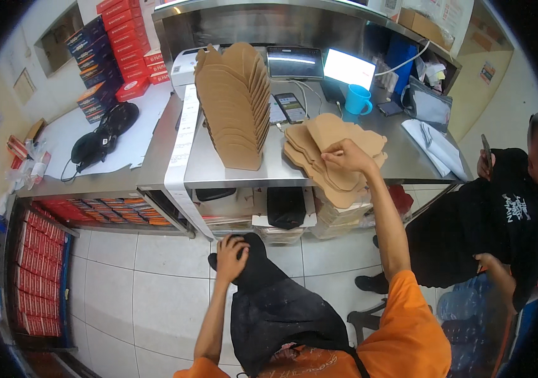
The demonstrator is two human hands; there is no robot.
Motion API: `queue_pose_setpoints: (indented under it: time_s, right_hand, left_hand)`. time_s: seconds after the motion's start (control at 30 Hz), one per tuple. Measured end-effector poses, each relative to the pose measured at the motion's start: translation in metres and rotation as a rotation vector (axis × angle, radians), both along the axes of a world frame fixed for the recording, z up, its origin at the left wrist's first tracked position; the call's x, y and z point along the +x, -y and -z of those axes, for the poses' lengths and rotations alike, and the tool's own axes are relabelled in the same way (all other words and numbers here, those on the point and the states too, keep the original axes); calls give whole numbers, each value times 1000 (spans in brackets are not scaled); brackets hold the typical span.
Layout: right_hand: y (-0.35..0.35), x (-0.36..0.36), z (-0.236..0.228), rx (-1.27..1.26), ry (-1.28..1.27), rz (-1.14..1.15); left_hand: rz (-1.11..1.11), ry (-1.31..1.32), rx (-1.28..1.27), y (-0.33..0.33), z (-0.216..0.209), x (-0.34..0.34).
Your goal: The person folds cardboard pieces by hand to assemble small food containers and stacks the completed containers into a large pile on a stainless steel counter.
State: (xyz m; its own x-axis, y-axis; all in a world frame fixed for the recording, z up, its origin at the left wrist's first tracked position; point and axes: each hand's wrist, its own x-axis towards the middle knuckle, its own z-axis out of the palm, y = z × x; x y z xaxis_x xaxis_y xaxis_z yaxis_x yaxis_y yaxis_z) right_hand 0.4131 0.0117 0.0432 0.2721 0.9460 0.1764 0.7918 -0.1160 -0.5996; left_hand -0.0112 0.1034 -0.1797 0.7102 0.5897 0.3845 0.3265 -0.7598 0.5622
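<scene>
My right hand (347, 156) reaches over a loose pile of flat brown cardboard blanks (343, 194) at the front edge of the steel counter. Its thumb and fingertips are pinched together at the edge of a cardboard blank (325, 131) on top. Left of the pile stands a tall nested stack of folded cardboard boxes (231, 110), leaning slightly. My left hand (231, 258) lies on my knee over the black apron (275, 315), fingers apart and holding nothing.
The steel counter (269, 167) also carries a phone (289, 108), a blue mug (358, 99), a lit screen (349, 68) and a tablet (294, 63). A long paper strip (182, 135) hangs over its edge. At right stands another person (495, 220) holding a phone. Red boxes (121, 31) are stacked at left.
</scene>
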Motion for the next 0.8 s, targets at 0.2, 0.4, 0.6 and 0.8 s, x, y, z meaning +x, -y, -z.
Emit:
queue_pose_setpoints:
  time_s: [0.2, 0.4, 0.6, 0.8]
  right_hand:
    - [41, -61, -55, 409, 269, 373]
    - [130, -165, -143, 367, -64, 227]
    - [94, -126, -84, 18, -89, 16]
    - [52, -142, -12, 133, 20, 10]
  left_hand:
    - [52, 142, -425, 53, -39, -16]
    - [159, 864, -913, 24, -85, -9]
    - [719, 1190, -1256, 57, -113, -7]
    - [401, 914, -1384, 69, -117, -24]
